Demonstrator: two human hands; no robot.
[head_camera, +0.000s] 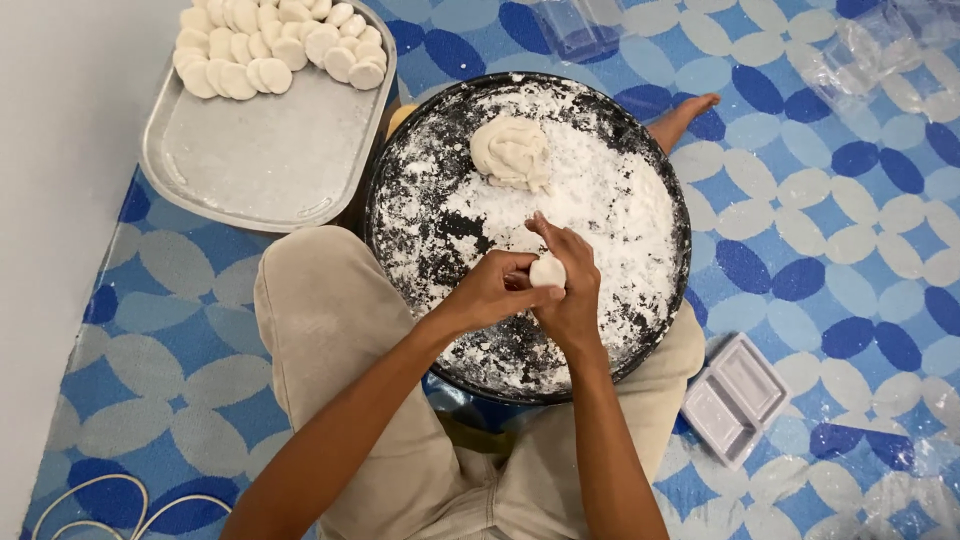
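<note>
Two hands are working over a big round black pan (400, 180) dusted with white flour, which sits on the person's lap on a blue patterned mat (830, 250) covered in pale ovals. Far left of the pan there's a metal tray (270, 150) with a pile of shaped dough discs (275, 45) stacked at its far end, the near half bare. At the far side of the pan rests the main dough lump (512, 152), well apart from the hands. Near right on the mat lies a small white two-compartment container (735, 398), and there are clear plastic packs (870, 50) at the far right. Smallest thing: a small dough ball (548, 271), held just above the flour at the pan's near middle. The left hand (490, 295) pinches it from the left with closed fingers, and the right hand (572, 290) cups it from the right, curled around it. If you ask me, the shaping goes best with light, even pressure, turning the ball so the edges stay smooth, and keeping it floured so it doesn't stick.
</note>
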